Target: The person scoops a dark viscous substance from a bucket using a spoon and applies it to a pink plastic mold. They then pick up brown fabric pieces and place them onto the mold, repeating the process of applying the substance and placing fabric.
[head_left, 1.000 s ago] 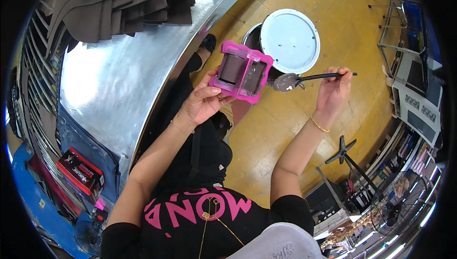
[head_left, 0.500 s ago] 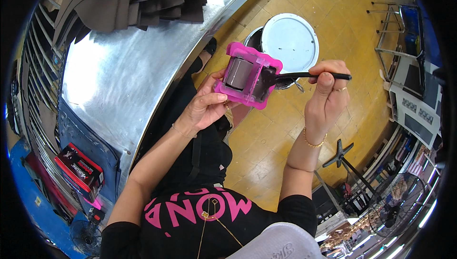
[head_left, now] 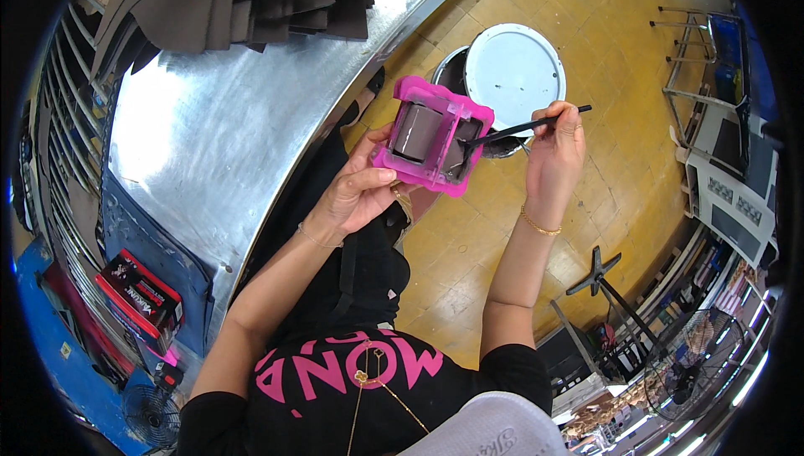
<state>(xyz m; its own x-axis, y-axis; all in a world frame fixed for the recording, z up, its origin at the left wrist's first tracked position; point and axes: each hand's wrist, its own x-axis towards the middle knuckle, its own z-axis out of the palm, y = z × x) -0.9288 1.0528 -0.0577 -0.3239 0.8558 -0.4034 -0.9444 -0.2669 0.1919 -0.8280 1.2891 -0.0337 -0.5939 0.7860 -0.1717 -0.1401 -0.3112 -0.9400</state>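
My left hand (head_left: 358, 192) grips the lower left side of a pink roller tray (head_left: 410, 87) and holds it up at waist height. Inside it, a roller (head_left: 418, 129) coated in dark grey-brown paint fills the left compartment. Paint of the same colour (head_left: 461, 154) lies in the narrower right compartment, past a pink divider. My right hand (head_left: 556, 150) pinches the handle of a black spoon (head_left: 529, 125). The spoon's far end dips into the right compartment, so its bowl is mostly hidden there.
Below the tray, a pale round lid (head_left: 515, 73) rests over an open paint bucket (head_left: 450, 71) on the yellow tiled floor. To the left stands a metal table (head_left: 226, 138) with stacked brown pieces (head_left: 251, 4). A red-and-black box (head_left: 141, 297) lies at lower left. A fan (head_left: 693, 364) stands at lower right.
My right hand has moved left and the spoon has shifted with it, its end now lower in the right compartment. The pink tray has barely moved.
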